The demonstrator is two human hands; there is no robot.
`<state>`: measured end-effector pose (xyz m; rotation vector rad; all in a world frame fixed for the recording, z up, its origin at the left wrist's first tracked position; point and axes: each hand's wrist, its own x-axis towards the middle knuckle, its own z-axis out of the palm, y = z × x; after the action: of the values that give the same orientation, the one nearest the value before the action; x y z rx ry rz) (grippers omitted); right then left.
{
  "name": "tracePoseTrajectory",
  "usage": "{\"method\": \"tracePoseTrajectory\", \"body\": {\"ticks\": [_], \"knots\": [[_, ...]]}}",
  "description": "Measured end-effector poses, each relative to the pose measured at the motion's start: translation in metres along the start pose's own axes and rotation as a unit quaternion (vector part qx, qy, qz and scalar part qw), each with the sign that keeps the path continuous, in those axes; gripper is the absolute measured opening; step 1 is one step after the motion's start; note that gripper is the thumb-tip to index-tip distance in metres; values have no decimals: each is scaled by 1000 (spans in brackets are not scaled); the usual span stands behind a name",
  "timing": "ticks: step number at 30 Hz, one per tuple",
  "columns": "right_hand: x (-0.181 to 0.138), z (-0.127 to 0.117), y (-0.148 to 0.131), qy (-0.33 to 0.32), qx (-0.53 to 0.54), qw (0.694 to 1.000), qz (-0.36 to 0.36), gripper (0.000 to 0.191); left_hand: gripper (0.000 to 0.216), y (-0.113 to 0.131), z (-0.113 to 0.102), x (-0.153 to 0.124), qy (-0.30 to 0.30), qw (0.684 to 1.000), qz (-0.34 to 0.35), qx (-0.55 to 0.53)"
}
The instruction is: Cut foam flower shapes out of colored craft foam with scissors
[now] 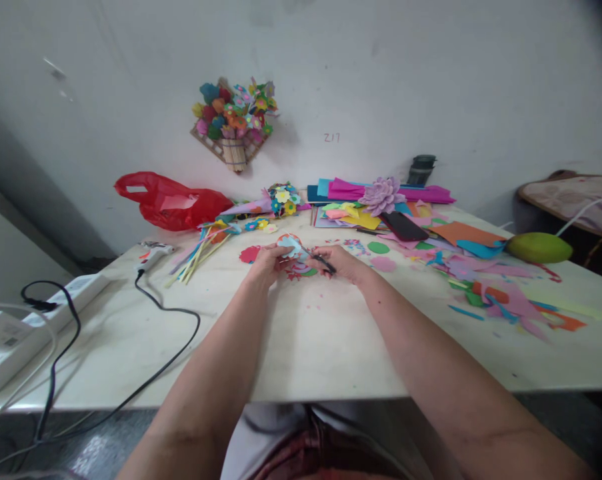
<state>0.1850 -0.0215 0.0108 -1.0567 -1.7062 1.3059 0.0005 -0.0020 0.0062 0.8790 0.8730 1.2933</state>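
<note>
My left hand (pixel 269 263) pinches a light blue paper piece (pixel 291 247) with a scalloped edge, held just above the table. In my right hand (pixel 341 262) is a pair of scissors (pixel 323 263) with black handles, its blades pointing left at the blue piece. Under and around the hands lie small cut paper shapes, among them a red scalloped one (pixel 249 254) left of my left hand. Beyond my right hand rest a green paper circle (pixel 378 247) and a pink paper circle (pixel 383 264).
Coloured scraps (pixel 511 300) cover the right side. Farther back are a dark phone (pixel 405 226), stacked sheets, a purple flower (pixel 382 195) and a red plastic bag (pixel 173 203). A glue gun (pixel 153 256) trails its black cord across the left, near a white power strip (pixel 75 293).
</note>
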Motion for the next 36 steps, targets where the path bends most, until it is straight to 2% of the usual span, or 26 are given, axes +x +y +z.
{"method": "tracePoseTrajectory", "body": {"ticks": [10,21,36], "knots": [[-2,-2,-2,-17,-21,999,19,27,21,5,8,-8,-2,999,-34,7],[1,1,2,-13,17,1000,14,28,22,6,10,-11,0,998,-58,16],[4,7,3,27,24,999,28,28,15,0,13,-9,17,999,-39,-8]]}}
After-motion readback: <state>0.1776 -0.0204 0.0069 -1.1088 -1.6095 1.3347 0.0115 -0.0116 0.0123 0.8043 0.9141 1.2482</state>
